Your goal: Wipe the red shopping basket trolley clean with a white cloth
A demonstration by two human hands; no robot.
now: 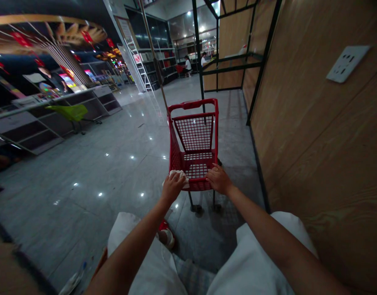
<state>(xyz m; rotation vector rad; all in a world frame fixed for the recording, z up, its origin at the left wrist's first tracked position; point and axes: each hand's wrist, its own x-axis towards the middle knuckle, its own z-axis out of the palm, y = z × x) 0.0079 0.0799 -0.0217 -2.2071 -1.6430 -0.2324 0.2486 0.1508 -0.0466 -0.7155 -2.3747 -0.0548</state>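
Note:
A red plastic shopping cart (194,137) with a grid basket stands on wheels right before my knees, its handle on the far side. My left hand (173,184) is closed over a crumpled white cloth (183,177), pressing it on the near left corner of the basket rim. What the cloth is made of is too small to tell. My right hand (218,178) grips the near right part of the same rim, fingers curled over the edge, with a ring on one finger. The basket holds nothing that I can see.
At my right is a wood-panelled wall with a white socket plate (348,63). A dark metal frame (231,65) rises behind the cart. On the left are a long counter (53,123) and a green cart (69,111). A ladder (142,69) and several people are farther back.

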